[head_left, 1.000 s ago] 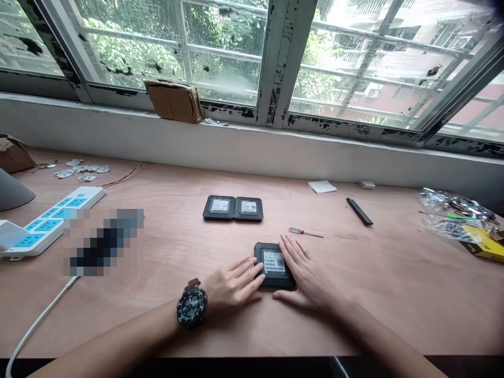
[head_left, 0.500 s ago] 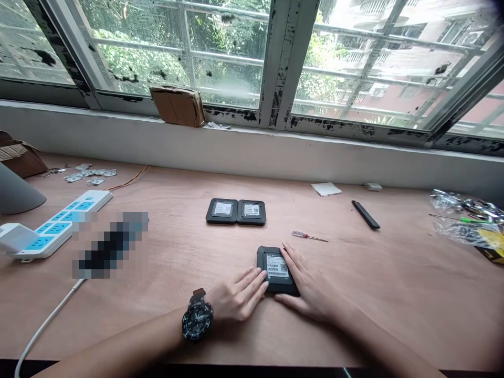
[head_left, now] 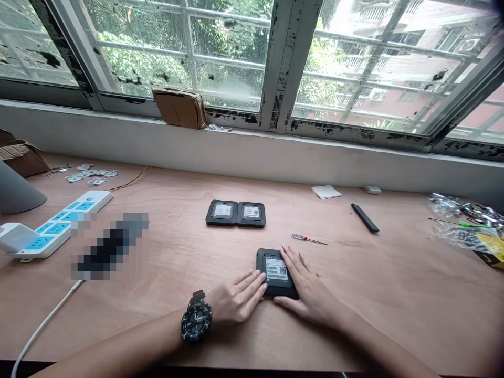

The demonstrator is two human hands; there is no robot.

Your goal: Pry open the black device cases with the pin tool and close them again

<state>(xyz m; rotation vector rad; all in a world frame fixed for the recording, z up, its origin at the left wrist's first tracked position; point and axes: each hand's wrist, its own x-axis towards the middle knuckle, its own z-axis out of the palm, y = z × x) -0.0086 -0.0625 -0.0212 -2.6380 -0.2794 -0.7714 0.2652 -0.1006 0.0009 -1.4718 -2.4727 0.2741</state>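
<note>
A small black square device (head_left: pixel 274 272) with a white barcode label lies flat on the wooden table (head_left: pixel 189 262) in front of me. My left hand (head_left: pixel 237 298), with a black watch on its wrist, lies flat with fingers stretched out and touching the device's left edge. My right hand (head_left: pixel 307 286) rests flat along its right edge, fingers extended. Neither hand grips it. Two more black devices (head_left: pixel 235 213) of the same kind sit side by side farther back.
A small red-handled screwdriver (head_left: pixel 308 239) lies just beyond my right hand. A black bar (head_left: pixel 365 217) and a white pad (head_left: pixel 325 191) lie at the back right, plastic bags (head_left: pixel 460 220) far right. A white-and-blue power strip (head_left: pixel 55 223) sits left.
The view has shifted slightly. Both hands stay flat against the device's sides, with the device nudged only a little.
</note>
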